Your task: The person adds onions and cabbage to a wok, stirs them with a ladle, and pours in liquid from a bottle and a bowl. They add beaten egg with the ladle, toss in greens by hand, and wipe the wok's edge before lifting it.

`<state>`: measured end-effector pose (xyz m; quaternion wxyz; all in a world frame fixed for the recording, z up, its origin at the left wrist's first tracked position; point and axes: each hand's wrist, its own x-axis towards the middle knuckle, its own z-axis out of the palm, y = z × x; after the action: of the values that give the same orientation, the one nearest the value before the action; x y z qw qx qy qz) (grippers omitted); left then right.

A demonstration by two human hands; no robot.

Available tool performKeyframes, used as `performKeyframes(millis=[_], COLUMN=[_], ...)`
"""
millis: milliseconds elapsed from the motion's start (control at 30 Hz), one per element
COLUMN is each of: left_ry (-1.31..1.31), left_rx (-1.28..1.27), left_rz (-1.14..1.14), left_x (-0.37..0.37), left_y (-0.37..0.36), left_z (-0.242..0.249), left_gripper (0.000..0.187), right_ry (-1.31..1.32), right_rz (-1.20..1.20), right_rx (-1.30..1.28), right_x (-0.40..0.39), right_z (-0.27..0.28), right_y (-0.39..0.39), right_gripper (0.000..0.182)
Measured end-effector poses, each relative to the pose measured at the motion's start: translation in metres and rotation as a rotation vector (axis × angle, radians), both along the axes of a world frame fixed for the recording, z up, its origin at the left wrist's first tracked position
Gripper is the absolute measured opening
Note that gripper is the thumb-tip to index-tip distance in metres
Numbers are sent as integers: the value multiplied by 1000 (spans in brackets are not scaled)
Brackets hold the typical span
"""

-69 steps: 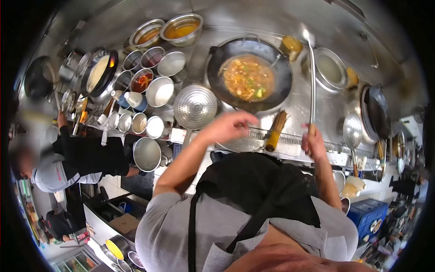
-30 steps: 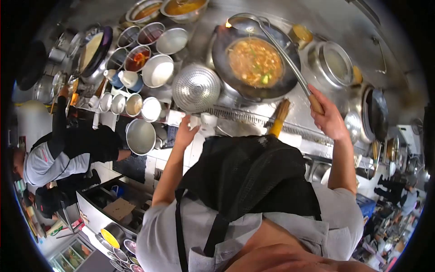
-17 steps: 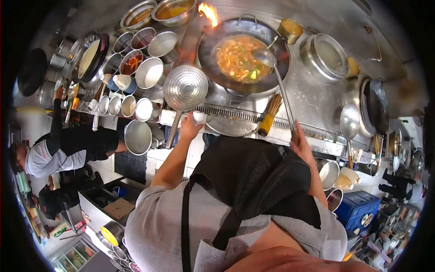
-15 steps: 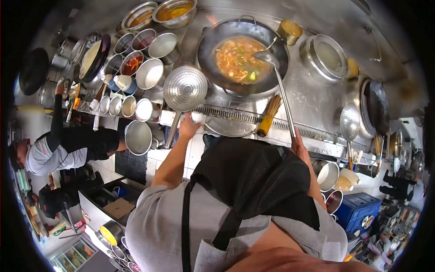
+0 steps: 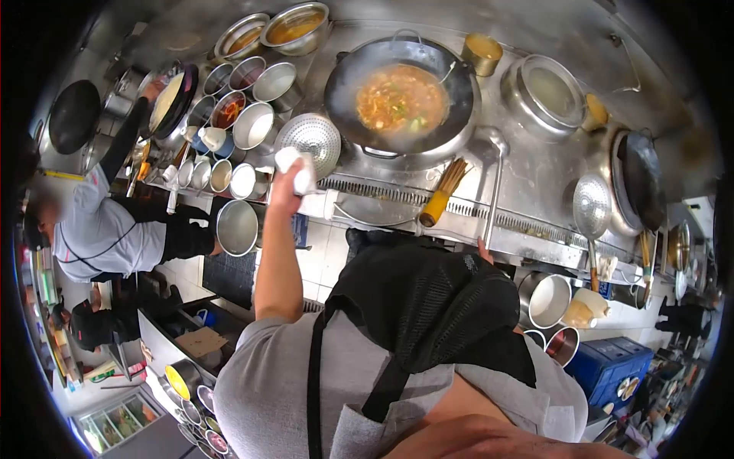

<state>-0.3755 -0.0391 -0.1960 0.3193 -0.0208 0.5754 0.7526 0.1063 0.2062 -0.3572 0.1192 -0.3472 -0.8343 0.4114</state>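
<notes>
My left hand point(image 5: 285, 193) is closed around a folded white cloth point(image 5: 305, 174), over the lower edge of a perforated skimmer point(image 5: 315, 140). The skimmer's handle is hidden behind the hand and cloth. My right hand point(image 5: 485, 251) is at the stove's front edge, at the handle end of a metal ladle point(image 5: 495, 187); most of this hand is hidden by the apron. The ladle's head is over the steel stove top, right of the wok. In the black wok point(image 5: 459, 103) an orange-red soupy dish point(image 5: 401, 98) steams.
A bamboo brush point(image 5: 443, 195) with a yellow-wrapped handle lies at the stove's front. Metal seasoning pots point(image 5: 254, 125) crowd the left, with two bowls point(image 5: 294, 29) behind. A lidded pot point(image 5: 547, 96) and another skimmer point(image 5: 592, 205) are right. A co-worker point(image 5: 115, 237) stands at left.
The ladle has come out of the wok to the stove top at right. My left hand has risen from beside the skimmer's handle and now has a white cloth in it.
</notes>
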Motion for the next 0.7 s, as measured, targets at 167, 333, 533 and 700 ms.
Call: performKeyframes(millis=[167,333,533,700], left_ry=[-75,-97,-110,-24], left_rx=[-132,-158,-122,-282], left_rz=[-165,-278,-312,-476], left_x=[42,28,11,19], left_y=[45,30,-36,-111], left_z=[-14,-12,-13,-43], left_gripper=[39,42,43,46], right_ry=[-497,-470,-282,-247], right_rz=[63,-84,113,-142], right_rx=[94,87,-196,-833], right_x=[1,-2,-5,39], right_z=[-28,11,76,-33], right_y=[-12,-27,-58,-129], right_gripper=[72,66,63,42])
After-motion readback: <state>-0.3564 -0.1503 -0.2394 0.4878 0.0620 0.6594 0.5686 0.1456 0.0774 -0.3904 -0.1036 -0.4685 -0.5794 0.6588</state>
